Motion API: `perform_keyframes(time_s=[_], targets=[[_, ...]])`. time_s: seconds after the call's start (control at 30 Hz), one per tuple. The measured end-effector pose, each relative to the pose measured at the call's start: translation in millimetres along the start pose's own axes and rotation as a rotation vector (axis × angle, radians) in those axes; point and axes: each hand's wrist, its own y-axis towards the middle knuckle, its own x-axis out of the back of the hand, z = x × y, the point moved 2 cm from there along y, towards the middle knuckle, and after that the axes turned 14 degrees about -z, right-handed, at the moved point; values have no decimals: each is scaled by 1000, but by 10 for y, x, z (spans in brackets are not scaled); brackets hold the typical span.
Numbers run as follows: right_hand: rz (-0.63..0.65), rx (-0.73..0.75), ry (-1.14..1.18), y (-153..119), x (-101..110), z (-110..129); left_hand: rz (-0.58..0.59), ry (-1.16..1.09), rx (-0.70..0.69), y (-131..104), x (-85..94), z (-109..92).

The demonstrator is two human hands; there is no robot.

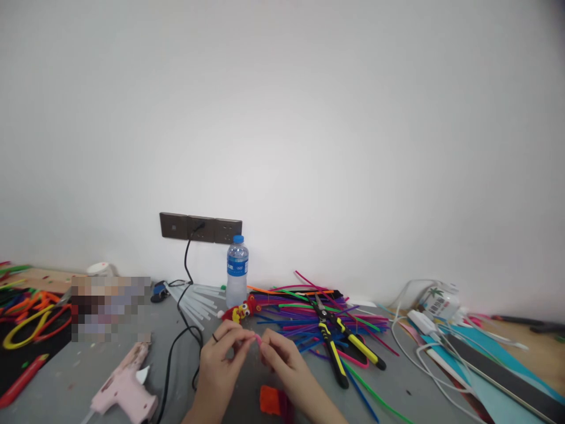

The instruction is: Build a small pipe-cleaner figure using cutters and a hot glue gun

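Left hand (223, 353) and right hand (285, 360) pinch a small, slender pink strip (258, 338), material unclear, between finger and thumb at near centre. Short, close-set pinches should control it best. Farther off, slightly left, stands a blue-capped clear plastic bottle (237, 268), its contents apparently a clear liquid.

Recorded clear, glossy plastic on the bottle (237, 268), smooth plastic on the glue gun (126, 393), and translucent, smooth glue sticks (188, 301). Noted bare metal on the pliers (323, 319) above rubbery-looking grips, fuzzy-looking pipe cleaners (289, 312), matt grey table (397, 380). Could not tell finish of small pink piece (258, 339).
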Motion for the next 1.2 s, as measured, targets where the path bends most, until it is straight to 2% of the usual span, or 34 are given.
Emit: perform_keyframes(time_s=[0.13, 0.37, 0.8, 1.0, 1.2], targets=[[23, -36, -30, 27, 70, 1, 22, -5, -16, 28, -12, -8], [-61, -53, -41, 108, 246, 21, 91, 15, -21, 60, -52, -1], [40, -266, 102, 76, 223, -81, 92, -17, -28, 28, -75, 55], [-71, -262, 158, 107, 207, -91, 78, 14, -68, -2, -93, 11], [-191, -358, 448, 52, -11, -178, 47, 54, -134, -77, -104, 19]])
